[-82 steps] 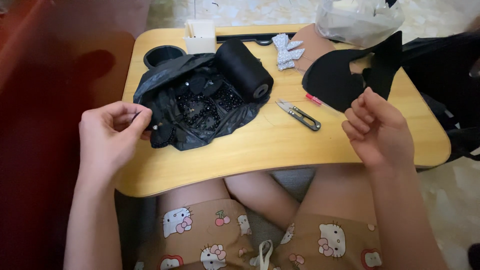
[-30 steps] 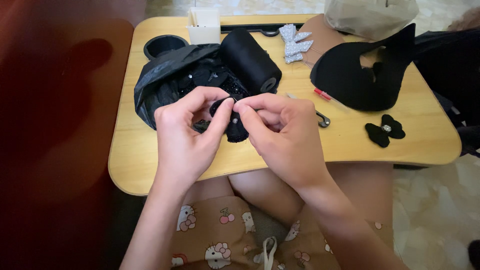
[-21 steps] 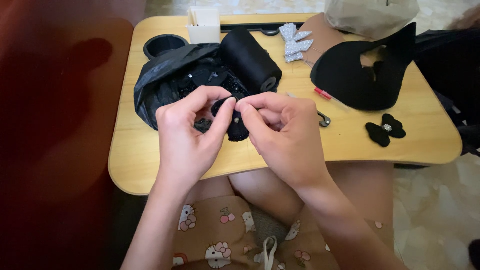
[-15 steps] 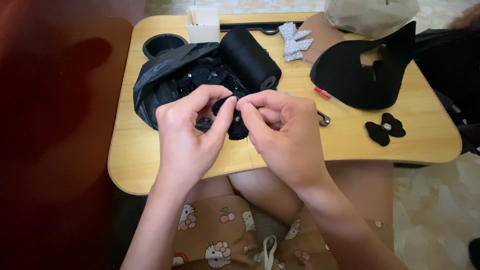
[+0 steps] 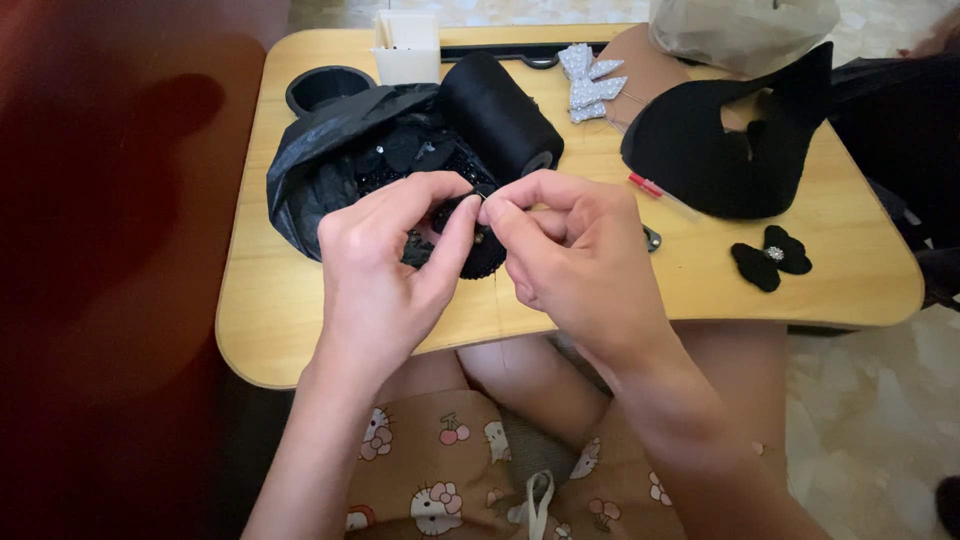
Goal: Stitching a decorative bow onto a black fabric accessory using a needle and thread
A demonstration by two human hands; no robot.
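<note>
Pinching together over the middle of the lap table (image 5: 300, 330), both hands are seen close to the near edge. The left hand (image 5: 385, 275) is curled, with its thumb and first finger closed on a small black beaded piece (image 5: 478, 250). The right hand (image 5: 575, 260) is curled too, and its fingertips are pressed on the top of the same piece, right beside the left thumb. What else may be held between the right fingers cannot be told. A thin thread (image 5: 497, 300) is seen hanging down from the piece toward the near edge.

Just behind the hands, a black plastic bag (image 5: 330, 165) is lying open, and dark shiny bits are seen inside it. A big black spool (image 5: 500, 115) is lying on its side, touching the bag on its right. Part of a small metal tool (image 5: 651, 238) is seen peeking out beside the right hand.

Toward the right edge, a small black flower with a shiny middle (image 5: 770, 257) is lying flat. A thin red stick (image 5: 648, 186) is seen behind it, next to a large black cut-out shape (image 5: 700, 165).

At the far edge, a round black cup holder (image 5: 325, 88) is set into the far left corner. A small white box (image 5: 407, 48) is standing beside it. A silver sparkly bow (image 5: 590, 82) is lying further right, and a clear plastic bag (image 5: 740, 30) is resting at the far right corner.
</note>
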